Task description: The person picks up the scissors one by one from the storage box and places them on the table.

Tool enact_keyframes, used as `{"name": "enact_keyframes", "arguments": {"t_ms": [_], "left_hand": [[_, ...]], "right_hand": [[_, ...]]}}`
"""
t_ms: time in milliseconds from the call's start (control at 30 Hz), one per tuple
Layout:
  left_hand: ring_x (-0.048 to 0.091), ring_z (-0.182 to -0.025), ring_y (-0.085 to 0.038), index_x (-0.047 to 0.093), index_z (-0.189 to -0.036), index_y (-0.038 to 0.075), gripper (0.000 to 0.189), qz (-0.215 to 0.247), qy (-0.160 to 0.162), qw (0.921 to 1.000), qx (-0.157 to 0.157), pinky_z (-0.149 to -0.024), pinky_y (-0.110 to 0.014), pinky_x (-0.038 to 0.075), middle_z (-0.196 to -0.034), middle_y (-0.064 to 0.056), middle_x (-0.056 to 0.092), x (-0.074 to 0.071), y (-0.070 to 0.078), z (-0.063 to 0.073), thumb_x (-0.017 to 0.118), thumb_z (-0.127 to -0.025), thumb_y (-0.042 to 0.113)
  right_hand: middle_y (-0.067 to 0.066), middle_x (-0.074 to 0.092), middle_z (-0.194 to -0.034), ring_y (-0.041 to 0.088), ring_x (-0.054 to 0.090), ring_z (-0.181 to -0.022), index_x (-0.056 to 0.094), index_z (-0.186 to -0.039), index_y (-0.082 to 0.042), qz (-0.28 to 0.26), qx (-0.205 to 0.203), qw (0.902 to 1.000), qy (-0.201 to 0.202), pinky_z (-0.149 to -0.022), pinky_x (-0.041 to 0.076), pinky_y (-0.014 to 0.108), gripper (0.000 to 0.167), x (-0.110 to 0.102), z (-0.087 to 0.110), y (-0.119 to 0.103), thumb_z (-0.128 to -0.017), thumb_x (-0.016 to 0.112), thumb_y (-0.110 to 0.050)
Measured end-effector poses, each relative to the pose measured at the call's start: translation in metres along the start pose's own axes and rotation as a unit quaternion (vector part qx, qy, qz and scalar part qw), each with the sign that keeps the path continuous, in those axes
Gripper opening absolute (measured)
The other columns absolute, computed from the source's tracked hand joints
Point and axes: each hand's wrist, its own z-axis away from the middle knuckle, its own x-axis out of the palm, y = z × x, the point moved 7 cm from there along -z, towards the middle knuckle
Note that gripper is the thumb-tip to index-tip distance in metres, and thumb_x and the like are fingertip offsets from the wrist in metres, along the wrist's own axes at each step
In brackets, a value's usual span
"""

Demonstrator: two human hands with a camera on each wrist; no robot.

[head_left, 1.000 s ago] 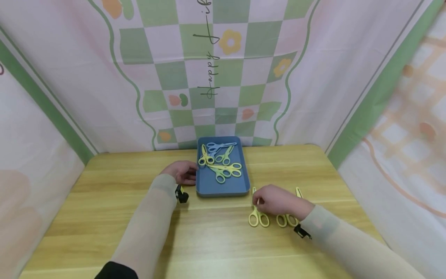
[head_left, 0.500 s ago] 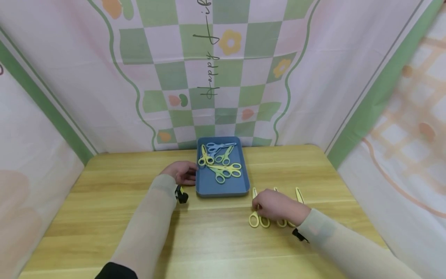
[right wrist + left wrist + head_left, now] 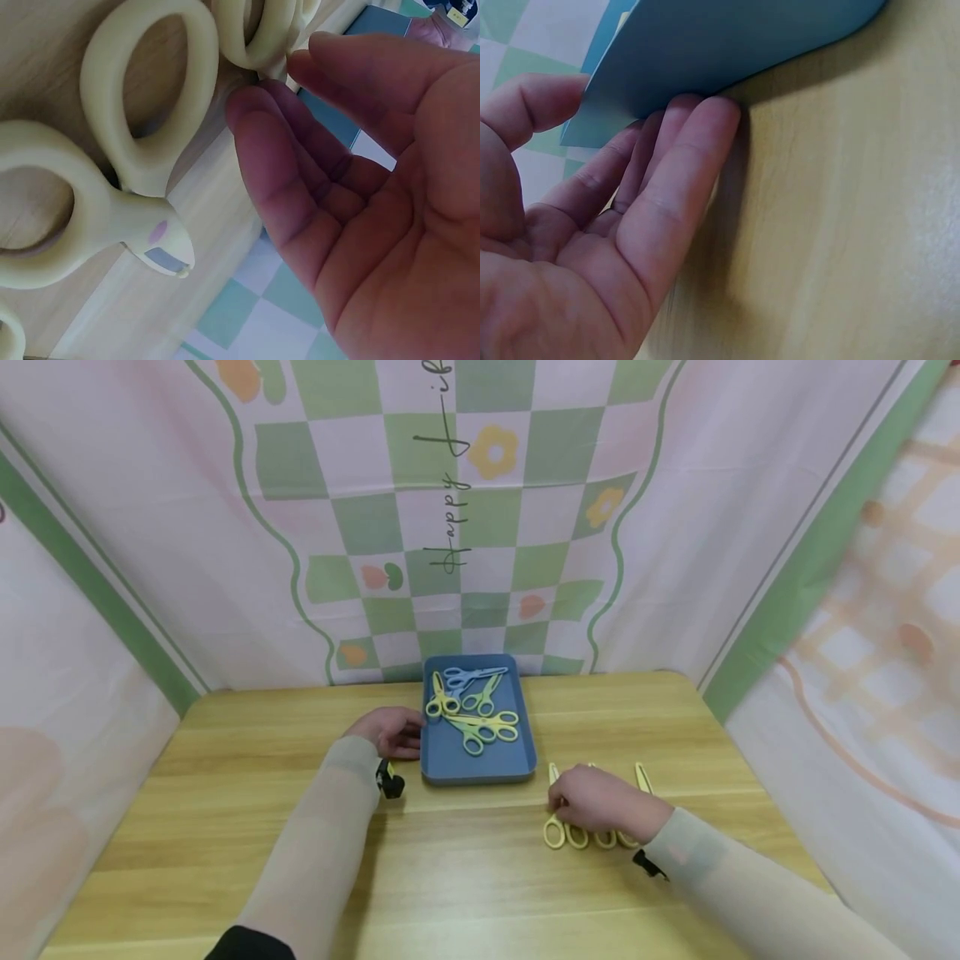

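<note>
My left hand (image 3: 392, 732) rests beside the blue tray (image 3: 480, 770), its fingers lightly bent and fingertips at the tray's outer wall. In the left wrist view the thumb touches the wall's edge. Several pairs of blue, green and yellow scissors lie in a loose pile in the tray. Right of the tray, my right hand (image 3: 596, 797) pinches the leftmost pair of pale yellow scissors (image 3: 554, 835) near its handles, against the table. Close by on its right lie more pale yellow scissors (image 3: 642, 777), partly hidden under the hand and wrist.
The wooden table (image 3: 450, 877) backs onto a checked curtain (image 3: 487, 543), with the tray near its far edge. More curtains hang at both sides. A wrist camera (image 3: 390, 779) sits on the left sleeve, another camera (image 3: 649, 864) on the right.
My right hand has shifted slightly right over the last half second, and the leftmost yellow scissors have slid right with it, closer to their neighbour. The left hand has stayed at the tray.
</note>
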Motion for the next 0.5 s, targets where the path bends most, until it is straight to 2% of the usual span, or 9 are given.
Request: {"name": "enact_keyframes", "arguments": {"t_ms": [200,400,500], "left_hand": [[0.063,-0.099,-0.028,0.054,-0.128,-0.002,0.035,0.001,0.002,1.0,-0.003,-0.084,-0.041,0.058,-0.118,-0.017,0.062,0.0001,-0.0004,0.0006,0.059,-0.094,0.009],[0.063,-0.099,-0.028,0.054,-0.128,-0.002,0.035,0.002,0.0,1.0,-0.002,-0.085,-0.042,0.058,-0.119,-0.017,0.061,0.0003,-0.0004,0.0014,0.058,-0.095,0.009],[0.063,-0.099,-0.028,0.054,-0.127,-0.002,0.035,-0.001,-0.001,1.0,0.0,-0.085,-0.042,0.058,-0.118,-0.017,0.061,0.0006,0.0003,0.0014,0.058,-0.095,0.01]], "right_hand": [[-0.01,0.066,-0.077,0.007,0.058,-0.067,0.075,-0.085,-0.014,-0.005,-0.003,1.0,0.001,-0.069,0.056,0.035,0.007,-0.002,0.0001,0.0008,-0.088,0.071,-0.01],[-0.01,0.064,-0.077,0.008,0.056,-0.067,0.073,-0.085,-0.014,-0.021,0.022,0.9995,-0.004,-0.07,0.055,0.037,0.008,-0.0043,0.0006,0.0044,-0.09,0.068,-0.011],[-0.01,0.06,-0.074,0.01,0.055,-0.066,0.069,-0.081,-0.016,-0.015,0.033,0.9994,0.0,-0.066,0.053,0.037,0.011,-0.0079,-0.0003,0.0072,-0.091,0.068,-0.012]]}}
